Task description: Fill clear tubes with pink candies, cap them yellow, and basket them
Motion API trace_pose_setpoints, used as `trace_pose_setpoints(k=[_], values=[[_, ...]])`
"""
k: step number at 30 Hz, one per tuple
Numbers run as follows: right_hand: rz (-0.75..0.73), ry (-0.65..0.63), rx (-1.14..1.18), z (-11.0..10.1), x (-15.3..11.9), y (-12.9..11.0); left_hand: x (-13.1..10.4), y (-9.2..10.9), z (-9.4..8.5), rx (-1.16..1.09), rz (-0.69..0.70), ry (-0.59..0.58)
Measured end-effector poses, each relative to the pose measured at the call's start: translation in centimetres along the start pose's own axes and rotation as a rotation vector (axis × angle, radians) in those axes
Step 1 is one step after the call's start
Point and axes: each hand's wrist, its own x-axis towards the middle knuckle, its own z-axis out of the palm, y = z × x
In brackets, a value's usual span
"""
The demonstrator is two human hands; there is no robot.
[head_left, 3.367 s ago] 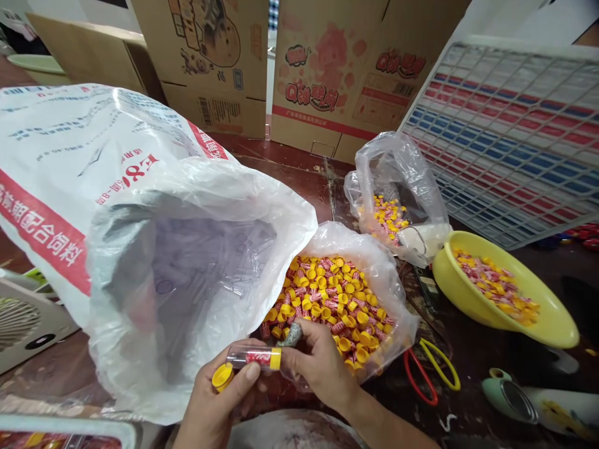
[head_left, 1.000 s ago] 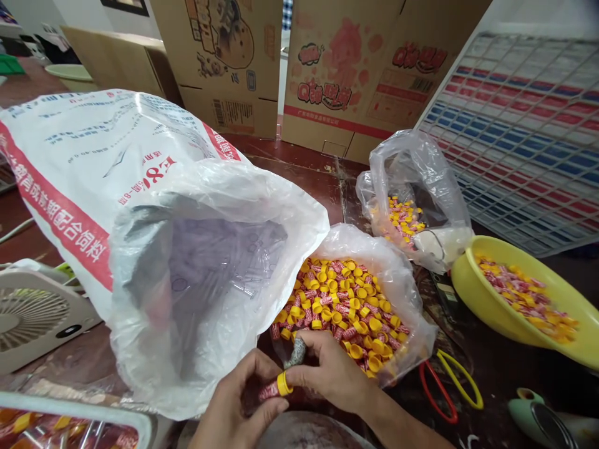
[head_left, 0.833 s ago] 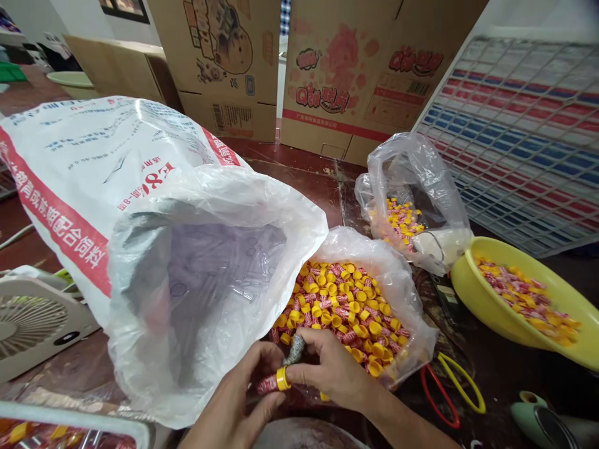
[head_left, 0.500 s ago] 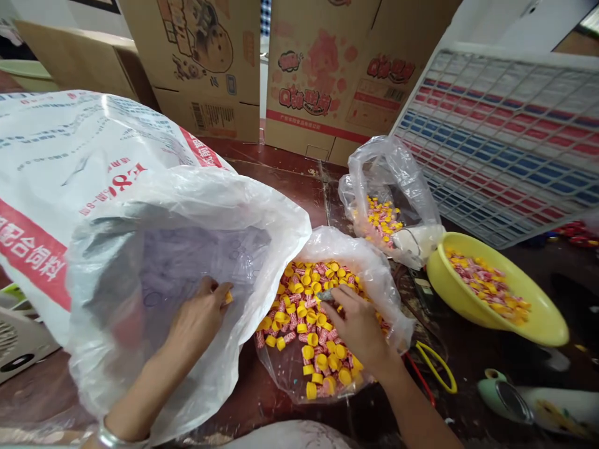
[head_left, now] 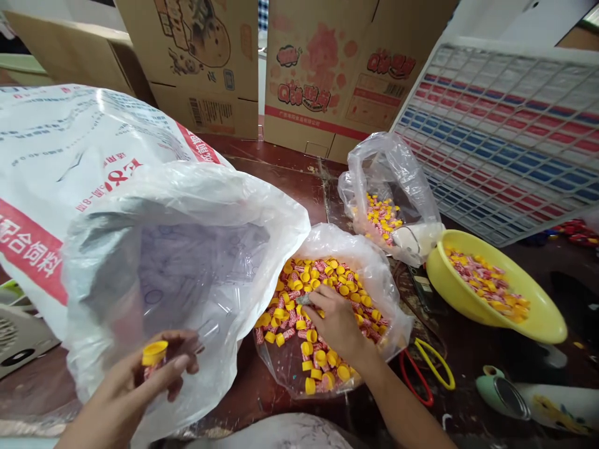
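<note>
"Okay, quick: where's the thing sitting?"

"Left hand (head_left: 147, 390) is gripping a yellow-capped piece (head_left: 154, 354) between thumb and fingers, just inside the near edge of the white sack (head_left: 196, 181). A clear tube (head_left: 209, 330) is poking out past the fingertips, at 1 to 2 o'clock from the piece. Looks pinched, but blur is hiding the contact."

"Axes?"

"Piece is standing near upright, cap at the 12 o'clock end. Tube is tilting, roughly 7 to 1. I'd judge that pairing is what counts: close together, not lining up."

"Nearer hand?"

"Left, clearly. Right hand (head_left: 337, 324) is resting at 3 o'clock from the tube, well apart, fingers bent over a pile (head_left: 294, 317) of similar pieces. Can't tell if it's grasping one. Grey wrap (head_left: 305, 300) is covering one finger."

"Pile's in what?"

"Clear plastic bag (head_left: 334, 240), lying open at 2 to 3 o'clock from the left hand. Sack's mouth is gaping at 12 to 1, more tubes (head_left: 234, 287) lying inside."

"Looks?"

"Cap is showing bright yellow, round. Red-and-white stub is sitting below, mostly hidden by fingers. Tube is looking colourless, see-through, catching light; its ends are too blurred to call."
</note>
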Motion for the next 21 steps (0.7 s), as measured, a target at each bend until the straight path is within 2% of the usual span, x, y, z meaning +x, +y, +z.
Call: trace_pose_setpoints(k=[3, 5, 7, 10, 13, 16, 18, 21], values=[[0.067, -0.035, 0.279, -0.9, -0.3, 0.1, -2.4, -1.0, 1.2, -0.234, -0.125, -0.075], [0.049, -0.096, 0.302, -1.1, -0.6, -0.1, -3.3, -1.2, 2.3, -0.300, -0.191, -0.096], [0.004, -0.141, 0.191, -0.9, -0.9, -0.6, -3.7, -0.8, 3.4, -0.323, -0.237, -0.151], [-0.041, -0.111, -0.029, 0.1, -0.9, -1.8, -3.7, 0.2, 4.5, -0.320, -0.238, -0.225], [-0.137, -0.105, -0.182, 1.7, -0.2, -2.9, -3.6, 1.0, 5.0, -0.305, -0.204, -0.188], [-0.192, -0.145, -0.233, 2.7, 0.5, -3.2, -3.4, 0.8, 4.8, -0.255, -0.165, -0.172], [-0.143, -0.093, -0.102, 2.4, 0.6, -3.0, -3.2, 0.2, 4.6, -0.167, -0.122, -0.162], [0.052, -0.038, 0.401, 0.9, -0.2, -3.0, -3.3, -0.2, 4.5, -0.057, -0.081, -0.105]])
